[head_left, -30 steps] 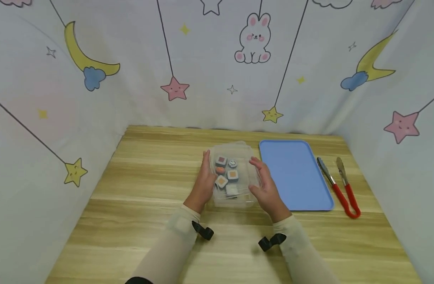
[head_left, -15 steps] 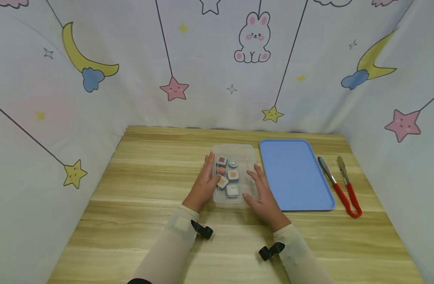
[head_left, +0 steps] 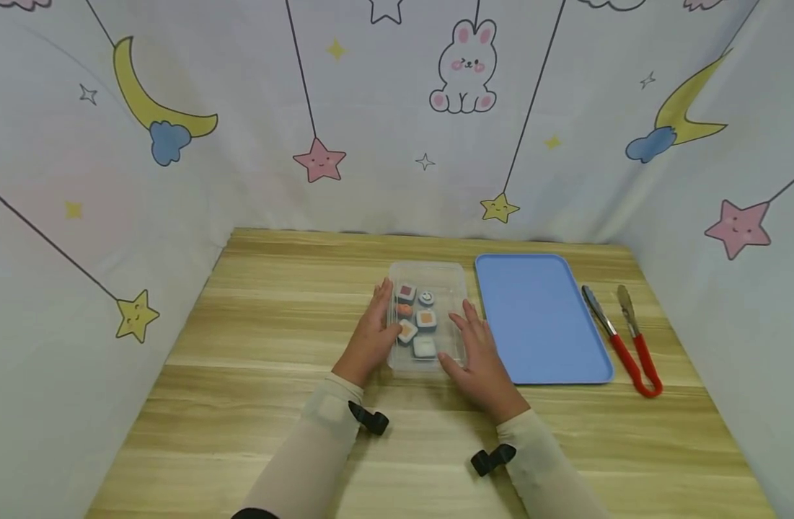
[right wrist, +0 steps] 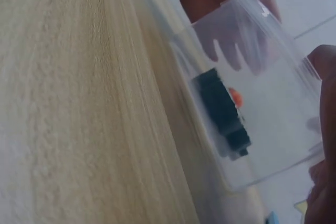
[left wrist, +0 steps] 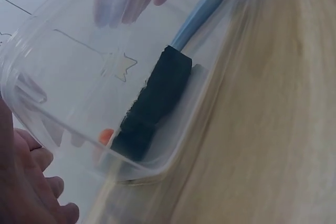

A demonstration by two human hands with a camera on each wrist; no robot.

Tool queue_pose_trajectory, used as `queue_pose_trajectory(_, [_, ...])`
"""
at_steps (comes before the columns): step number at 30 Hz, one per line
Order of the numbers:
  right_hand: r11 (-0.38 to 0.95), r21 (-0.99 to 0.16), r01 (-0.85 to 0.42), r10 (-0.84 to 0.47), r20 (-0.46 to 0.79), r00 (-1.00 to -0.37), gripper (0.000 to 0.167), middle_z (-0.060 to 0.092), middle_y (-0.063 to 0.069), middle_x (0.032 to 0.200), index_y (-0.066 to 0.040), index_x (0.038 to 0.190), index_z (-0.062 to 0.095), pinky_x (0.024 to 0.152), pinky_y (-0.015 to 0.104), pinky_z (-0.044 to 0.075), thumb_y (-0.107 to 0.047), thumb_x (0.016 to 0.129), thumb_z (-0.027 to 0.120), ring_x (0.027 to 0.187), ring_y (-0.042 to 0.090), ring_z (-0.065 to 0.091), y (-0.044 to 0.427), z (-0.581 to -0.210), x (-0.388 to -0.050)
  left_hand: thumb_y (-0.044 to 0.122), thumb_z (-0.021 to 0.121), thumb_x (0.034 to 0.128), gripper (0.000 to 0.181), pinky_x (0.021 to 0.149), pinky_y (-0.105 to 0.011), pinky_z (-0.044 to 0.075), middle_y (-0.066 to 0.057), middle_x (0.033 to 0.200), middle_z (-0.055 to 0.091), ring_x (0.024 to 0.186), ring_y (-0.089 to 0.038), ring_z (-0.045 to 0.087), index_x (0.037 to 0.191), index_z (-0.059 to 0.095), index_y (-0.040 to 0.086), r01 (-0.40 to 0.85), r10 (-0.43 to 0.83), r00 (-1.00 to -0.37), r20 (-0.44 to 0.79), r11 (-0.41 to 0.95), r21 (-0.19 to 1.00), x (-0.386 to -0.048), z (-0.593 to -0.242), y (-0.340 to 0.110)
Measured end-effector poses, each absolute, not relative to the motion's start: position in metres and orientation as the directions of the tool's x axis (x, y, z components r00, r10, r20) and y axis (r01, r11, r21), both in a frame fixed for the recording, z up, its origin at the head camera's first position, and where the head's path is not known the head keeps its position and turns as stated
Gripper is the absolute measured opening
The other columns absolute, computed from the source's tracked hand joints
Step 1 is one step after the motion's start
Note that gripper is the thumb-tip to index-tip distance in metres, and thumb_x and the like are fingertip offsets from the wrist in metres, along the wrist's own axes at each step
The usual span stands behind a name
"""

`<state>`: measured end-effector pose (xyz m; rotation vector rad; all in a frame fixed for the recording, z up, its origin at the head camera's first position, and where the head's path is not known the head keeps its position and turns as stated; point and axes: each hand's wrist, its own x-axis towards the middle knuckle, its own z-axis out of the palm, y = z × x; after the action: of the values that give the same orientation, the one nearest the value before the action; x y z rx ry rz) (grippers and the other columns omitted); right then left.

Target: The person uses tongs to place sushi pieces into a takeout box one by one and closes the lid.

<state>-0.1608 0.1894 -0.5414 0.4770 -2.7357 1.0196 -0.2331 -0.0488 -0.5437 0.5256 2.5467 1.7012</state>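
Observation:
A clear plastic food container (head_left: 445, 277) stands on the table in the head view, its clear lid (head_left: 435, 288) lying over the top. Inside are several sushi pieces: one with an orange centre (head_left: 425, 318), a plain white one (head_left: 425, 347) and a small round smiling one (head_left: 425, 297). My left hand (head_left: 368, 335) holds the container's left side, thumb over the edge and fingers along the wall. Spread fingers of my right hand (head_left: 479, 358) touch the right edge, its thumb near the front right corner. In both wrist views, dark sushi sides (left wrist: 152, 100) show through the wall.
A blue tray (head_left: 542, 317) lies just right of the container. Red-handled tongs (head_left: 633, 353) rest spread beside the tray. A wooden table (head_left: 273, 310) carries everything, with a printed white curtain (head_left: 384, 194) behind and at both sides.
The lid, askew at first, has come into line with the container. My right hand has shifted slightly towards me and left, its fingers opening out; my left thumb has moved over the edge.

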Motion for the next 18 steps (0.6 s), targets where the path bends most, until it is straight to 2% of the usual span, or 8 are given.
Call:
queue_pose_trajectory(8, [0.795, -0.519, -0.315, -0.219, 0.238, -0.946, 0.076, 0.016, 0.015, 0.172, 0.002, 0.156, 0.036, 0.125, 0.054, 0.016, -0.04, 0.099, 0.062, 0.156, 0.033, 0.021, 0.187, -0.536, -0.162, 0.01, 0.06, 0.0966, 0.081, 0.126, -0.048, 0.014, 0.008, 0.173, 0.013, 0.16, -0.028, 0.009, 0.167, 0.02, 0.017, 0.208, 0.269, -0.957, 0.106, 0.387, 0.899, -0.232, -0.541, -0.046])
queue_pose_trajectory(13, [0.789, -0.523, -0.321, -0.218, 0.249, -0.944, 0.079, 0.017, 0.017, 0.171, 0.001, 0.159, 0.032, 0.12, 0.063, 0.023, -0.037, 0.099, 0.065, 0.154, 0.04, 0.024, 0.186, -0.533, -0.162, 0.01, 0.058, 0.0974, 0.079, 0.126, -0.046, 0.016, 0.006, 0.173, 0.014, 0.159, -0.025, 0.013, 0.167, 0.021, 0.015, 0.245, 0.28, -0.949, 0.141, 0.383, 0.89, -0.235, -0.544, -0.048])
queue_pose_trajectory(15, [0.775, -0.545, -0.32, -0.218, 0.245, -0.945, 0.082, 0.016, 0.017, 0.171, -0.002, 0.161, 0.027, 0.116, 0.068, 0.026, -0.036, 0.098, 0.068, 0.152, 0.044, 0.024, 0.187, -0.531, -0.162, 0.011, 0.058, 0.0973, 0.08, 0.126, -0.048, 0.018, 0.001, 0.174, 0.013, 0.159, -0.026, 0.012, 0.167, 0.019, 0.014, 0.26, 0.29, -0.946, 0.147, 0.4, 0.879, -0.237, -0.545, -0.05])
queue_pose_trajectory(18, [0.744, -0.584, -0.325, -0.219, 0.246, -0.944, 0.088, 0.014, 0.017, 0.171, -0.006, 0.163, 0.024, 0.112, 0.073, 0.026, -0.034, 0.096, 0.072, 0.152, 0.047, 0.021, 0.19, -0.523, -0.167, 0.012, 0.062, 0.0955, 0.085, 0.124, -0.056, 0.02, -0.009, 0.174, 0.011, 0.159, -0.033, 0.01, 0.168, 0.018, 0.014, 0.279, 0.289, -0.944, 0.16, 0.442, 0.853, -0.241, -0.538, -0.053])
